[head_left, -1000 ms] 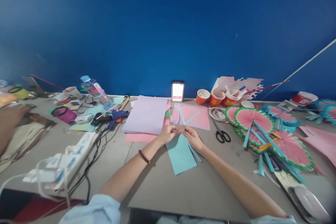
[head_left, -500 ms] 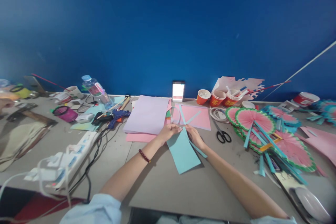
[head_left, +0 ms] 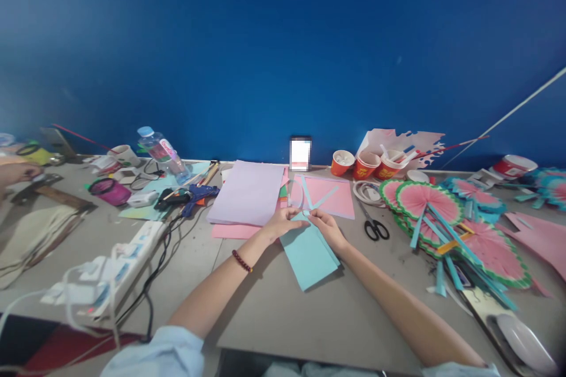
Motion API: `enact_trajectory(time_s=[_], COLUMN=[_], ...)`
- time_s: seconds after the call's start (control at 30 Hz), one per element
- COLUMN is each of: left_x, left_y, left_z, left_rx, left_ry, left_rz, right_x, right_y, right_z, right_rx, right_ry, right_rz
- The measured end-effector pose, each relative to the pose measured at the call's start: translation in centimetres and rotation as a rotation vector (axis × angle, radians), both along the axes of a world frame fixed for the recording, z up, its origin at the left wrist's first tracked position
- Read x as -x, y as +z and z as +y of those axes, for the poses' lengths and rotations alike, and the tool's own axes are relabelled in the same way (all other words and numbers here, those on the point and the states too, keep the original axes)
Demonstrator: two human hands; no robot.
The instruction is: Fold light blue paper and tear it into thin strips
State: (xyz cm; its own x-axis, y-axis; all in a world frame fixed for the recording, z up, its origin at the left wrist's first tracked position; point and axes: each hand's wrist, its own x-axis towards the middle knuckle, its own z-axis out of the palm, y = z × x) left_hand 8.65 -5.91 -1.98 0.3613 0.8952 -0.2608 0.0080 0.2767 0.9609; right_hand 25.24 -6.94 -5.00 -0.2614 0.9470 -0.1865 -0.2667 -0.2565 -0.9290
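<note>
A light blue paper sheet (head_left: 307, 253) lies on the grey table (head_left: 309, 318) in front of me. My left hand (head_left: 280, 222) pinches its far edge, fingers closed on the paper. My right hand (head_left: 326, 227) is closed on the same far edge and on a thin blue strip (head_left: 329, 245) along the sheet's right side. The two hands almost touch. Just beyond them lies a pink sheet (head_left: 329, 199) with blue strips on it, and a lilac sheet (head_left: 247, 193) to its left.
Black scissors (head_left: 375, 226) lie right of my hands. Pink and green paper fans (head_left: 442, 212) fill the right side. Orange paper cups (head_left: 365, 165) stand at the back. A glue gun (head_left: 190, 195), water bottle (head_left: 161, 153) and power strip (head_left: 106, 274) sit left. Another person's hand (head_left: 15, 174) shows far left.
The blue sheet shifted slightly toward me and the strip now lies flat along its right edge. My hands stay pinched together at its far end. The other person's hand drew back left.
</note>
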Motion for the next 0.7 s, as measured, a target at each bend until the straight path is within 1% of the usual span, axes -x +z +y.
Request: enact_trajectory(time_s=[0.1, 0.2, 0.37, 0.53, 0.7], left_x=[0.07, 0.23, 0.41, 0.28, 0.08], left_y=[-0.19, -0.16, 0.21, 0.28, 0.05], left_z=[0.07, 0.13, 0.10, -0.01, 0.00], left_rx=[-0.023, -0.039, -0.005, -0.019, 0.005], left_ry=[-0.002, -0.037, -0.076, -0.041, -0.016], left_rz=[0.054, 0.092, 0.117, 0.084, 0.022], right_x=[0.06, 0.07, -0.10, -0.13, 0.16], right_y=[-0.11, -0.11, -0.11, -0.26, -0.06], right_z=[0.01, 0.05, 0.09, 0.12, 0.10], right_rx=[-0.025, -0.039, -0.054, -0.041, -0.027], right_ry=[0.008, 0.000, 0.043, 0.027, -0.007], right_rz=[-0.003, -0.024, -0.036, -0.060, -0.048])
